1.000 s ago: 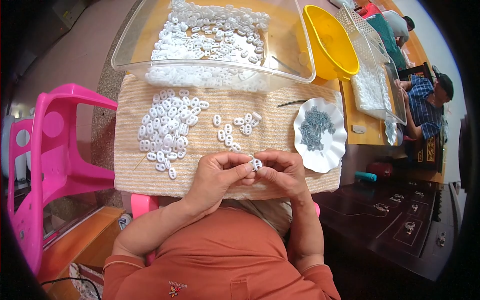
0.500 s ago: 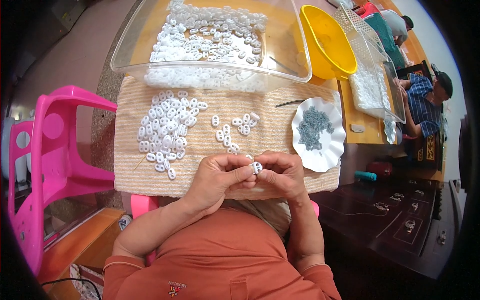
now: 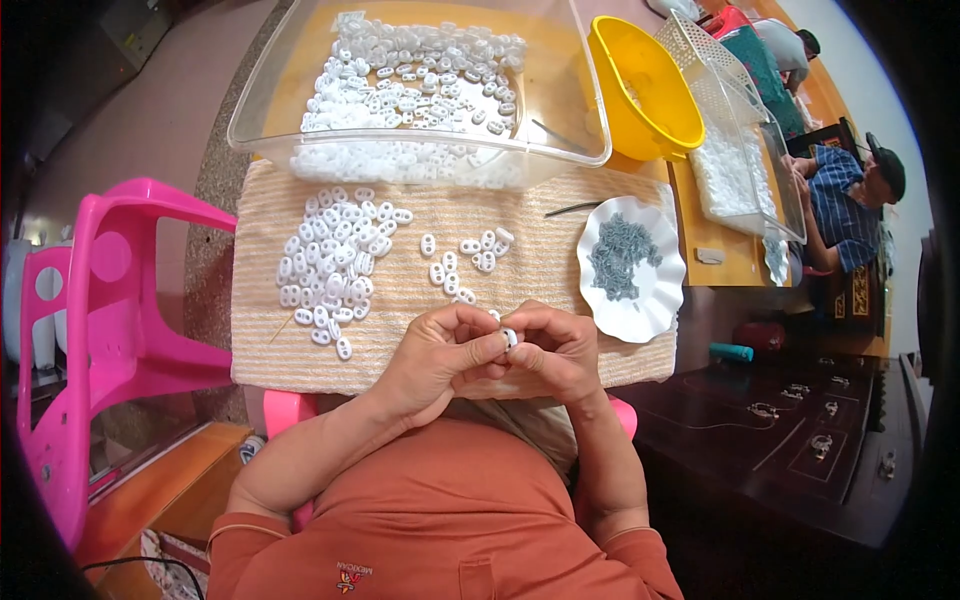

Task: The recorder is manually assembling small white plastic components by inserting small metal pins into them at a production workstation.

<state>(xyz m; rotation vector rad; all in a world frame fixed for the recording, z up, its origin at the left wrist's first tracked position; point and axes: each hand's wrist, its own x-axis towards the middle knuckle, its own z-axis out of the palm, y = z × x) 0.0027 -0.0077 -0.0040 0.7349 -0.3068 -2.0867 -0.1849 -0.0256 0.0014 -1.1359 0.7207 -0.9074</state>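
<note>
Between my two hands, over the towel's front edge, is a small white oval plastic piece with holes [image 3: 511,339]. My left hand [image 3: 440,355] pinches it between thumb and fingers. From the other side, the fingertips of my right hand [image 3: 562,350] close on the same piece. My fingers hide part of it. Just beyond my hands lie several loose white pieces [image 3: 450,262], and a heap of the same two-hole pieces [image 3: 330,255] covers the towel's left part. Small grey-blue bits [image 3: 622,255] lie on a white wavy-rimmed plate [image 3: 640,325] at the right.
A striped towel [image 3: 540,220] covers the table. Behind it stands a clear bin [image 3: 555,150] of white pieces, beside a yellow basin [image 3: 650,95] and another clear bin [image 3: 745,225]. A pink chair [image 3: 75,330] is at left. A person in a checked shirt [image 3: 840,195] sits far right.
The white piece has turned between my fingertips and shows less of its two-hole face. Both hands stay nearly in place; the whole view has shifted slightly.
</note>
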